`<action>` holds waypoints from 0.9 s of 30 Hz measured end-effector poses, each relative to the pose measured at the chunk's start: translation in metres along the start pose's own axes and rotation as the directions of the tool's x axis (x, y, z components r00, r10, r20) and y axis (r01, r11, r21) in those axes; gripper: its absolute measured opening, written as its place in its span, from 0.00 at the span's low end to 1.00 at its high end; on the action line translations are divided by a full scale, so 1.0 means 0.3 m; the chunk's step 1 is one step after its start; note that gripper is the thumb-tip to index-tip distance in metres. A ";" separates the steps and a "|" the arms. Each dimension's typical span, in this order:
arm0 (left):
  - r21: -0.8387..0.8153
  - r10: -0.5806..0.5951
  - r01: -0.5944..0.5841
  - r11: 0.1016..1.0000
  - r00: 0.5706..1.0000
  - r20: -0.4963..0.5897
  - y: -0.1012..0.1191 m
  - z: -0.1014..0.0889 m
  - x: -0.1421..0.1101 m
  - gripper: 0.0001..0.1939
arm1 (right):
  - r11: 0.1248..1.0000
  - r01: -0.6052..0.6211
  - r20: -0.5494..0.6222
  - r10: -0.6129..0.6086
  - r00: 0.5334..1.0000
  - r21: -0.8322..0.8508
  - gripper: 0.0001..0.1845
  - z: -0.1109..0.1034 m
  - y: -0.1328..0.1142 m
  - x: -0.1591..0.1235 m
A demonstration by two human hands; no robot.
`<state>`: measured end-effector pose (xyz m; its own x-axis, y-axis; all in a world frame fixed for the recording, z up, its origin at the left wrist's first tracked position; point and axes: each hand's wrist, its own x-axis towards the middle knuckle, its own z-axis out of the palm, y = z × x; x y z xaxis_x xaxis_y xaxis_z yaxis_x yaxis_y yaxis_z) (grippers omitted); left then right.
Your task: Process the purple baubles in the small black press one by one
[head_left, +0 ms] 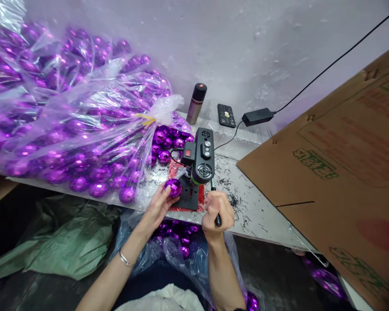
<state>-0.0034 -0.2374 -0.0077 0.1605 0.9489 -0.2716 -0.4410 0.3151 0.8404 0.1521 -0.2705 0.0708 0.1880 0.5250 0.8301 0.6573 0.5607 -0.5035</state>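
Note:
My left hand (pixel 158 203) pinches a shiny purple faceted ball (pixel 173 187) and holds it on the black base plate (pixel 188 198) under the head of a small black bench machine (pixel 202 156). My right hand (pixel 215 210) is closed round the machine's black lever handle (pixel 217 220), just right of the base. A silver bracelet sits on my left wrist.
Big clear plastic bags of purple balls (pixel 68 125) fill the left of the white table (pixel 259 211). A bag with more balls (pixel 178 237) hangs below the table edge. A cardboard box (pixel 343 172) stands at the right. A dark canister (pixel 196 103), a remote (pixel 226 115) and a power adapter (pixel 257 116) lie by the wall.

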 end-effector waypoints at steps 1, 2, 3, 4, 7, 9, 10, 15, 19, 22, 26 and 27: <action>0.007 0.013 -0.013 1.000 0.999 -0.031 -0.028 0.011 -0.001 0.27 | 1.000 0.002 0.005 -0.002 1.000 0.001 0.16 -0.002 -0.001 0.003; 0.029 0.040 -0.038 0.999 0.997 -0.065 -0.053 0.020 0.002 0.28 | 1.000 0.003 0.010 -0.003 1.000 0.002 0.16 -0.003 -0.002 0.007; 0.067 0.077 -0.071 0.995 0.993 -0.093 -0.074 0.027 0.009 0.29 | 1.000 0.003 0.016 -0.003 1.000 0.004 0.16 -0.005 -0.002 0.011; 0.119 0.123 -0.110 0.987 0.986 -0.111 -0.091 0.032 0.018 0.30 | 1.000 0.002 0.022 -0.002 1.000 0.005 0.16 -0.007 -0.003 0.015; 0.319 0.284 -0.239 0.917 0.953 -0.103 -0.122 0.033 0.048 0.32 | 1.000 -0.002 0.029 0.002 1.000 0.002 0.15 -0.010 -0.005 0.025; 0.447 0.367 -0.303 0.842 0.928 -0.064 -0.131 0.028 0.064 0.32 | 1.000 0.001 0.027 -0.001 1.000 0.005 0.15 -0.011 -0.007 0.029; 0.508 0.400 -0.326 0.797 0.916 -0.040 -0.134 0.023 0.070 0.32 | 1.000 0.005 0.027 -0.005 1.000 0.006 0.15 -0.012 -0.008 0.030; 0.725 0.496 -0.398 0.562 0.864 0.090 -0.140 0.013 0.095 0.29 | 1.000 0.026 0.041 -0.025 0.999 -0.010 0.15 -0.013 -0.010 0.027; 0.781 0.521 -0.439 0.445 0.836 0.173 -0.138 0.027 0.115 0.27 | 1.000 0.022 0.028 -0.022 0.999 -0.013 0.15 -0.011 -0.008 0.020; 0.794 0.515 -0.477 0.376 0.820 0.249 -0.138 0.028 0.118 0.27 | 1.000 0.019 0.030 -0.019 0.999 -0.010 0.15 -0.011 -0.009 0.019; 0.794 0.485 -0.510 0.330 0.814 0.321 -0.142 0.006 0.102 0.27 | 1.000 0.016 0.030 -0.016 0.999 -0.017 0.16 -0.012 -0.011 0.019; 0.796 0.477 -0.506 0.332 0.818 0.322 -0.144 0.001 0.099 0.27 | 1.000 0.014 0.029 -0.013 0.999 -0.016 0.16 -0.012 -0.011 0.018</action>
<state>0.0207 -0.2227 -0.0518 0.2050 0.9217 0.3294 0.4752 -0.3879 0.7898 0.1535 -0.2717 0.0778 0.1581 0.5357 0.8295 0.6712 0.5578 -0.4882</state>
